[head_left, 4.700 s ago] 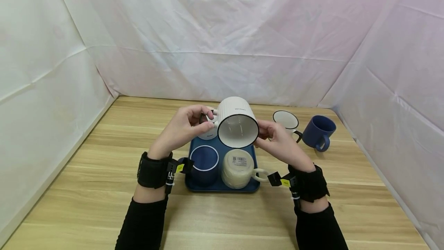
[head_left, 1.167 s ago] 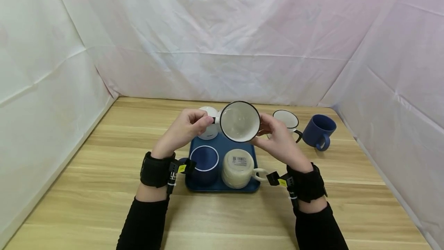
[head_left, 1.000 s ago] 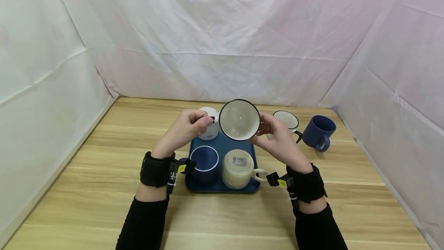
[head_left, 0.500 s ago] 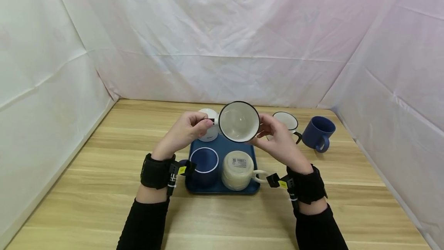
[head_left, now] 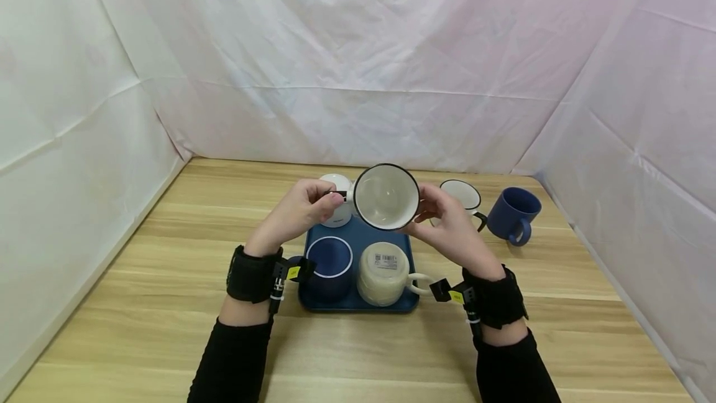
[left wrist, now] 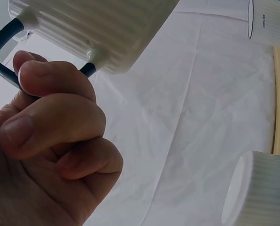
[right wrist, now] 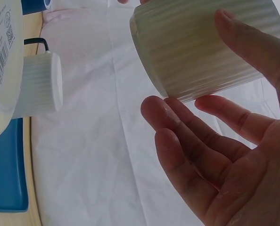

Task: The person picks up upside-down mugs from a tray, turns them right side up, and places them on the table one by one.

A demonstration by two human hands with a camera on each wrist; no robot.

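A: Where is the ribbed white mug (head_left: pixel 386 196) just now?

B: Held up in the air above the far half of the blue tray (head_left: pixel 358 301), tipped on its side so its black-rimmed mouth faces the head camera.

A: And the left hand (head_left: pixel 296 211)?

B: It pinches the mug's dark handle (left wrist: pixel 3 44); the left wrist view shows the fingers (left wrist: pixel 55 125) curled tight round it.

A: The right hand (head_left: pixel 450 229)?

B: It steadies the mug's ribbed wall from the other side. In the right wrist view the thumb lies along the mug (right wrist: pixel 206 44) and the other fingers (right wrist: pixel 187 150) are nearly straight, spread just beneath it; whether they touch I cannot tell.

A: What sits on the tray?

B: A dark blue cup (head_left: pixel 330 261) at the near left, upright, and a cream mug (head_left: pixel 385 271) at the near right, upside down with a barcode label on its base. A small white cup (head_left: pixel 337 209) stands at the far left, behind the left hand.

A: Anything off the tray?

B: On the bench (head_left: pixel 140 303), to the right, a white mug with a black rim (head_left: pixel 461 194) and, beside it, a blue mug (head_left: pixel 513 211)
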